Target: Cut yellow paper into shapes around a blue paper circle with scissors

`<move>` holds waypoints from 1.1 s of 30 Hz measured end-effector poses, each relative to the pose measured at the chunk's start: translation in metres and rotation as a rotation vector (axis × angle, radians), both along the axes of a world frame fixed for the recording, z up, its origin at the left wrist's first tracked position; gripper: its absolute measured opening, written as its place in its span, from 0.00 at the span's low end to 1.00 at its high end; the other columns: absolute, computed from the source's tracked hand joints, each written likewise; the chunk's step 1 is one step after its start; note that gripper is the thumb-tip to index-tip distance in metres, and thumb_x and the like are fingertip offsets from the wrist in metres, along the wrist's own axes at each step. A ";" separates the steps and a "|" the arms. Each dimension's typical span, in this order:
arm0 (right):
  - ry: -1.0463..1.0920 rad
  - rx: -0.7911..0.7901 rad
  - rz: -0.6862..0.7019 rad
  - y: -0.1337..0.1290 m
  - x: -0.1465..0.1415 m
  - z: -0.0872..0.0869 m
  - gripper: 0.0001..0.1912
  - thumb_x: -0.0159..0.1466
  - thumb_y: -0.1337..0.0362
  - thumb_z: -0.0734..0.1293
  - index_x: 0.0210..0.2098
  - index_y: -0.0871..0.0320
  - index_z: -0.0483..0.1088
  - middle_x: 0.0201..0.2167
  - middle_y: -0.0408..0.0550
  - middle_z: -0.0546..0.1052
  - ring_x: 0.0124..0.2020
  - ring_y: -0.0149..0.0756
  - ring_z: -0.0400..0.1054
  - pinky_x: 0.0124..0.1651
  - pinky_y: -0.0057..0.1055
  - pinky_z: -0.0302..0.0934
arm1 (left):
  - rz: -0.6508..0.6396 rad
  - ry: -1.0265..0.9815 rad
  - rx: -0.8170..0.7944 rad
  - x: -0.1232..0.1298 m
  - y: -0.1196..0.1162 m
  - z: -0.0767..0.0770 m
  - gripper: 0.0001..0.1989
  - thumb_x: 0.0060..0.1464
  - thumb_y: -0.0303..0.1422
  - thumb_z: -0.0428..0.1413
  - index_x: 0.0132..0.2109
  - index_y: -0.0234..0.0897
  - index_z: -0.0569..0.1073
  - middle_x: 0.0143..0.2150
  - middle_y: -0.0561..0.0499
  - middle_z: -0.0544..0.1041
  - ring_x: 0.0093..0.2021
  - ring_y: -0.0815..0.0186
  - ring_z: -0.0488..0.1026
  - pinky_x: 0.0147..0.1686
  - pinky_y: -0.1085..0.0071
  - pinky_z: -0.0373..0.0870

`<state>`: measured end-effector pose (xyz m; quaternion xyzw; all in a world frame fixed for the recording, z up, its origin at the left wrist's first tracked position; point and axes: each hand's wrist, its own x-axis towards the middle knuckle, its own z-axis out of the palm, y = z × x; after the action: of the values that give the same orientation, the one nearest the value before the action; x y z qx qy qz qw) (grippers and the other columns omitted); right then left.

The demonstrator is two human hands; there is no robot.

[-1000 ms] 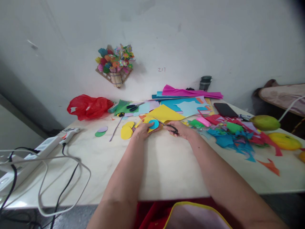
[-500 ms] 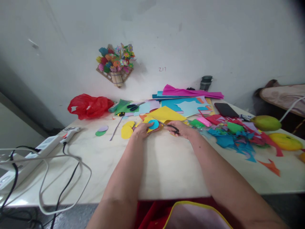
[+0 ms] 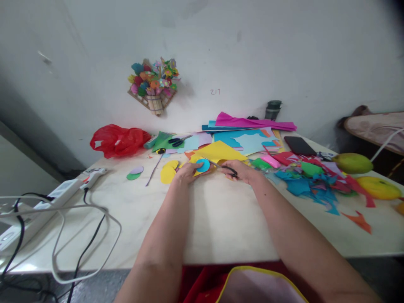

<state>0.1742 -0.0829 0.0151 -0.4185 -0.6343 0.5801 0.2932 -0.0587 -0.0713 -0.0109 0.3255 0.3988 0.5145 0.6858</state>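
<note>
My left hand [image 3: 188, 171] pinches a blue paper circle [image 3: 203, 166] against a sheet of yellow paper [image 3: 219, 150]. The thumb lies on the circle's left edge. In my right hand [image 3: 241, 170] are dark-handled scissors [image 3: 227, 168], their blades pointing left at the yellow paper beside the circle. Whether the blades are parted is too small to tell. Several yellow paper circles [image 3: 168, 171] lie just left of my left hand. Farther left, a lilac circle [image 3: 136, 170] overlaps a green one [image 3: 134, 176].
A second pair of scissors [image 3: 178, 141] and a red plastic bag [image 3: 118, 141] sit at the back left. Coloured scraps [image 3: 309, 185], a phone [image 3: 299, 145] and yellow-green fruit [image 3: 352, 163] lie at right. A power strip [image 3: 47, 206] with loose cables [image 3: 118, 231] occupies the left edge.
My left hand has turned the blue circle and yellow paper very slightly. The right hand and scissors stay in nearly the same place.
</note>
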 end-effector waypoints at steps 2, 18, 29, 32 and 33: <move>-0.005 -0.023 -0.010 0.000 0.000 0.001 0.18 0.58 0.52 0.72 0.25 0.55 0.63 0.14 0.38 0.64 0.14 0.25 0.53 0.15 0.24 0.42 | 0.023 0.012 -0.018 0.000 -0.001 0.002 0.15 0.50 0.18 0.65 0.46 0.31 0.79 0.48 0.40 0.83 0.51 0.50 0.81 0.47 0.58 0.83; -0.031 -0.028 -0.005 -0.006 0.001 0.006 0.12 0.57 0.59 0.71 0.26 0.56 0.65 0.14 0.38 0.65 0.15 0.25 0.53 0.16 0.23 0.42 | -0.063 0.031 -0.010 -0.001 -0.009 0.008 0.09 0.58 0.20 0.59 0.45 0.27 0.81 0.47 0.35 0.84 0.52 0.49 0.82 0.52 0.58 0.82; -0.043 -0.067 -0.025 -0.008 0.000 0.010 0.11 0.56 0.60 0.71 0.26 0.56 0.65 0.14 0.37 0.64 0.15 0.24 0.53 0.16 0.22 0.44 | -0.105 0.059 -0.014 -0.004 -0.015 0.015 0.08 0.62 0.20 0.56 0.42 0.24 0.81 0.46 0.34 0.84 0.46 0.54 0.84 0.48 0.63 0.83; -0.038 -0.069 -0.016 -0.009 0.001 0.011 0.11 0.56 0.60 0.70 0.25 0.56 0.64 0.14 0.37 0.64 0.15 0.24 0.53 0.16 0.22 0.44 | -0.130 0.052 -0.018 -0.005 -0.015 0.014 0.08 0.62 0.19 0.56 0.42 0.26 0.81 0.45 0.36 0.85 0.45 0.56 0.84 0.47 0.65 0.83; -0.037 -0.074 -0.019 -0.009 0.001 0.012 0.11 0.57 0.60 0.70 0.25 0.56 0.64 0.14 0.37 0.64 0.15 0.24 0.52 0.16 0.22 0.43 | -0.137 0.056 -0.021 -0.005 -0.014 0.014 0.09 0.63 0.20 0.55 0.41 0.26 0.81 0.45 0.36 0.85 0.45 0.56 0.84 0.47 0.66 0.83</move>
<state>0.1751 -0.0918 0.0267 -0.4456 -0.6139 0.5926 0.2710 -0.0641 -0.0855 0.0033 0.3591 0.4002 0.4528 0.7112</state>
